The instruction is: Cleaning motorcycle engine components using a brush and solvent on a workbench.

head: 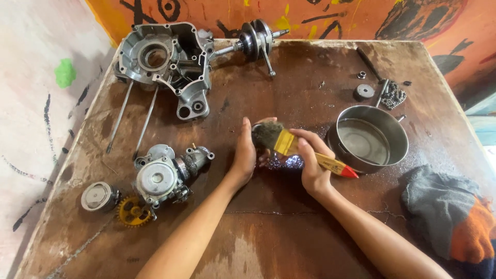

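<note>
While your hands meet over the wet brown worktop (289, 227), the engine casing (165, 64) lies far up-left of the steel bowl (369, 137) and the grey rag (439, 204) just below-right of it. Left of the bowl, your right hand (310, 165) has its fingers clenched around a paintbrush (289, 142), bristles against your cupped left hand (245, 152), whose fingers hide a small part.

Two bare forearms, no sleeves in view, left hand (244, 155) and right hand (310, 163) bare, no gloves, no rings, no watch or wristband
</note>
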